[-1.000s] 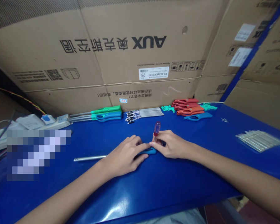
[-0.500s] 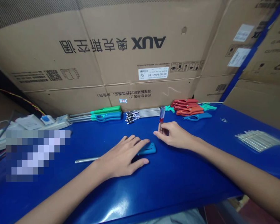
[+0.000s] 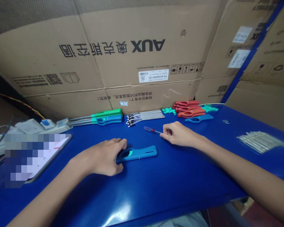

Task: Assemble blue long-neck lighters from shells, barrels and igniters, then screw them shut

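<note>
A blue long-nosed gas lighter (image 3: 144,153) with a green trigger lies flat on the blue table. My left hand (image 3: 106,156) is closed around its front end, thumb on the near side and fingers on the far side. The hand hides the lighter's metal tube. To the right, my right hand (image 3: 176,135) pinches the tip end of a small screwdriver (image 3: 149,129). The screwdriver's clear handle with a red collar points left, low over the table; I cannot tell whether it touches the surface.
Lighters with tubes (image 3: 109,119) lie at the back left, beside metal tubes with wires (image 3: 151,115). Green triggers (image 3: 169,110) and red, orange and blue lighter bodies (image 3: 191,110) follow rightward. Clear slender parts (image 3: 260,142) lie right. Left are a power strip (image 3: 62,124) and a tablet (image 3: 49,157). Cardboard (image 3: 109,19) walls the back.
My left hand has moved left from lying over the lighter to gripping its front end. In my right hand, the screwdriver has swung from upright to nearly level.
</note>
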`<state>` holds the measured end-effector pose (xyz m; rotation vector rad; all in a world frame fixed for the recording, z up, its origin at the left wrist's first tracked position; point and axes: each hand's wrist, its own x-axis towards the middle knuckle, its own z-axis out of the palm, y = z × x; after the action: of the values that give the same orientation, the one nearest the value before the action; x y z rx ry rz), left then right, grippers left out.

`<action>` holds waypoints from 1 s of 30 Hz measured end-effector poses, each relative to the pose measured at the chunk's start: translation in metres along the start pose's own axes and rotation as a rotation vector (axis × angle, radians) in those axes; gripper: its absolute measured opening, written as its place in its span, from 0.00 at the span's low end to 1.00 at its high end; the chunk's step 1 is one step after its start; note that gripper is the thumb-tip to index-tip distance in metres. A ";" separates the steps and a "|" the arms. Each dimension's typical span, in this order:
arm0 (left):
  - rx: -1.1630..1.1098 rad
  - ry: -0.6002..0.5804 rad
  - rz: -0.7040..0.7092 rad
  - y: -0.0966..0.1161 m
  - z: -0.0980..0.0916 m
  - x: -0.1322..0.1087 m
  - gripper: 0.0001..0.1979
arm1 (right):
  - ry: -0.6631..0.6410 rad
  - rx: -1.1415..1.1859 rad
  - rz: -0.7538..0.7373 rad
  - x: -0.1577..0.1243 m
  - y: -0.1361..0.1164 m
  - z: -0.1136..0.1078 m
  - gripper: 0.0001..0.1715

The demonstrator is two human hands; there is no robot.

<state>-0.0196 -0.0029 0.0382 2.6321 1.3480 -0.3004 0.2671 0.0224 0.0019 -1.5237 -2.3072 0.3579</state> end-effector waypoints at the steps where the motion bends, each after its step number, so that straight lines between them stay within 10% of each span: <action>1: 0.004 -0.015 -0.014 -0.003 0.000 0.000 0.14 | -0.012 -0.009 0.001 0.000 0.000 0.000 0.14; 10: -0.069 -0.075 0.007 -0.025 -0.003 0.001 0.05 | -0.113 -0.072 -0.016 -0.003 0.001 -0.001 0.13; 15: 0.005 0.131 0.110 -0.015 -0.001 0.008 0.10 | 0.029 0.070 -0.190 -0.009 -0.011 0.002 0.23; 19: 0.145 0.339 0.143 -0.007 0.000 0.011 0.12 | -0.124 0.144 -0.297 -0.020 -0.029 0.008 0.42; 30: 0.227 0.784 0.169 0.002 0.011 0.017 0.13 | -0.199 0.341 -0.194 -0.018 -0.036 0.017 0.37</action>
<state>-0.0087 0.0067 0.0236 3.1848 1.2926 0.7176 0.2364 -0.0084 -0.0025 -1.1341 -2.3622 0.8337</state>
